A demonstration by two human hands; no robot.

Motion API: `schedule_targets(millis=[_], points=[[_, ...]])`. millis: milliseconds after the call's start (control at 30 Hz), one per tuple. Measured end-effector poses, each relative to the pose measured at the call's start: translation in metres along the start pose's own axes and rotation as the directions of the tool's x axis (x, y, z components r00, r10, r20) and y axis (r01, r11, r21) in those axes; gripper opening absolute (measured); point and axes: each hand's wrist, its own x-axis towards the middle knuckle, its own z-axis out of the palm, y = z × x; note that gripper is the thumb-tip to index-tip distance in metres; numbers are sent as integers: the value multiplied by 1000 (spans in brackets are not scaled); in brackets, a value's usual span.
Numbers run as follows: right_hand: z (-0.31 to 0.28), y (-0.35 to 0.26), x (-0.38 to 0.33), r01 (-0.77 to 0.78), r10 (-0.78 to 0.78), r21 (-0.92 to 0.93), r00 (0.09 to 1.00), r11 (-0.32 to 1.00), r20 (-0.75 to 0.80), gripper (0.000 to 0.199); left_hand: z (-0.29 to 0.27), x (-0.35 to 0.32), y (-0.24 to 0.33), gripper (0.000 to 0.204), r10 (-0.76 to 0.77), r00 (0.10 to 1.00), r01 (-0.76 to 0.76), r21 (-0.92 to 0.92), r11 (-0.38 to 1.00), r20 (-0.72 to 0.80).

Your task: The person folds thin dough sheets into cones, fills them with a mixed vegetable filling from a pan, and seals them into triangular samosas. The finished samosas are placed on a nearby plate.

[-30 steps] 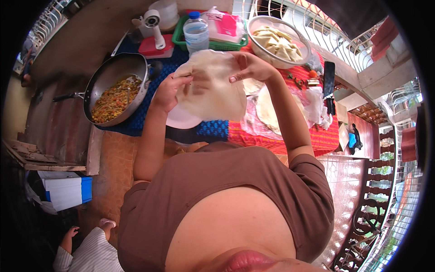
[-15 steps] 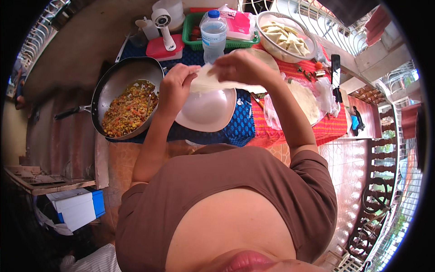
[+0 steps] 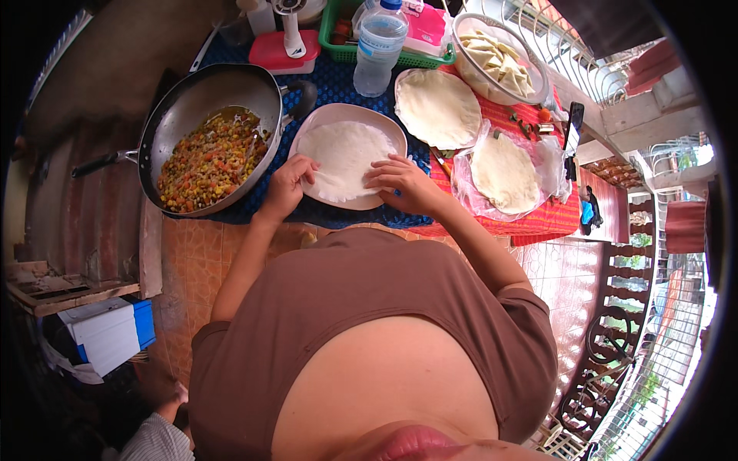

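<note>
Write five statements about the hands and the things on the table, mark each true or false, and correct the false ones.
1. The left hand is at the left edge of the thin white sheet. True.
2. The right hand is wrapped around the bottle. False: its fingers reach onto the right side of the sheet.
3. The sheet lies on the pale plate. True.
4. The pan of chopped, colourful food stands to the left of the plate. True.
5. The bowl of folded pieces stands between the pan and the plate. False: it stands at the far right of the table's back part.
</note>
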Motion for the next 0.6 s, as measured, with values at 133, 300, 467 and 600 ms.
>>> schedule_targets(millis=[133, 300, 467, 600], points=[[9, 13, 1, -173, 170, 102, 985, 980, 34, 17, -4, 8, 12, 26, -83, 994, 59, 278, 959, 74], [3, 17, 17, -258, 257, 117, 966, 959, 28, 14, -9, 9, 33, 14, -96, 983, 18, 443, 896, 154], [0, 21, 38, -509, 493, 103, 858, 855, 147, 19, -2, 3, 9, 6, -75, 997, 53, 421, 906, 36], [4, 29, 31, -371, 368, 58, 928, 927, 52, 24, 10, -1, 8, 7, -87, 993, 119, 544, 830, -85]])
